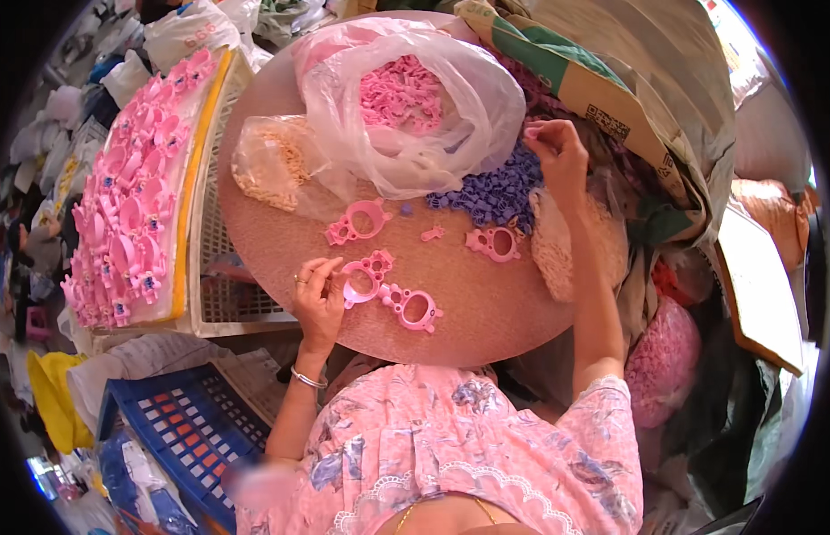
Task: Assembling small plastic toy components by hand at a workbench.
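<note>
At the near left of the round table, my left hand [318,294] is closed on the edge of a pink plastic ring-shaped piece [347,290]. Touching or close to it lies another pink ring piece [417,309] with small ears. My right hand [562,160] is raised at the far right, fingers pinched on a small pink bit too small to make out. Below that hand spreads a heap of small blue plastic parts [495,193]. Two more pink ring pieces, one at left [359,221] and one at right [495,243], lie on the tabletop, with a small pink part [433,234] between them.
An open clear bag [330,107] of small pink parts stands at the back. Beige parts fill a small bag [259,165] at left; another beige heap [566,245] sits at right. A tray [169,294] of pink pieces rests on a crate [232,303]. Sacks crowd the right.
</note>
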{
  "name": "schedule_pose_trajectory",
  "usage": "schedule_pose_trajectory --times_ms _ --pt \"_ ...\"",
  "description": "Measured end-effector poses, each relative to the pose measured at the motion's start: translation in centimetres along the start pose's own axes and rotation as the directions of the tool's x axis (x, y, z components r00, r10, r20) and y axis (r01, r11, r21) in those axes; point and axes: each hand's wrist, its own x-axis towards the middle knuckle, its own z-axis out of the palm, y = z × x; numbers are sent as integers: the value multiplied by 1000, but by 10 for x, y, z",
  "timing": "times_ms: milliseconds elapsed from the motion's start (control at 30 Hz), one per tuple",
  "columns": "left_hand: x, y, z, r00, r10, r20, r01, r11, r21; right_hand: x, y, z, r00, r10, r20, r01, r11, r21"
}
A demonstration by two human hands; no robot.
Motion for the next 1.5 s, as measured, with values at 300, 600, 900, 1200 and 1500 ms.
schedule_pose_trajectory --times_ms 300,600,900,1200,1500 --pt "7 -2 2 1000 19 9 -19 998 55 -28 -37 14 990 -110 91 109 994 17" --pt "0 0 -7 997 -49 -56 53 995 79 -37 -32 49 971 75 226 -111 983 148" --pt "-1 10 10 957 206 -203 -167 966 195 -75 -31 54 956 -68 284 63 998 27" --pt "1 -5 3 967 98 -236 -53 981 189 -56 -65 79 961 -109 253 157 971 -181" --pt "15 53 -10 959 -273 73 264 775 -573 -96 -139 98 739 -325 590 320 940 118"
